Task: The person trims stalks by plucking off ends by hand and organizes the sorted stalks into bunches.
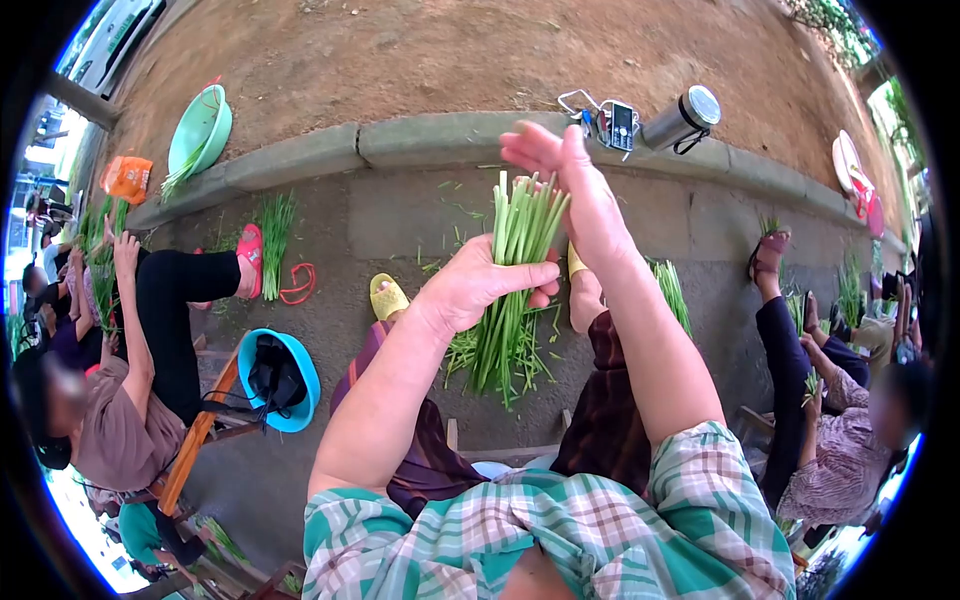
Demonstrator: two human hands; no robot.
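My left hand is wrapped around a bunch of green chive-like stalks, its thumb across the front. The pale cut ends point up and away from me, while the thin green ends hang down between my knees. My right hand is raised beside the pale ends, fingers stretched out and palm turned towards them. Part of its palm side is hidden, so light contact with the bunch is hard to judge. Below the bunch, loose green cuttings are scattered on the ground between my yellow slippers.
On the stone kerb ahead lie a phone and a steel flask. A green basin stands far left, a blue bucket nearer. More stalks lie by my right leg. People sit on both sides.
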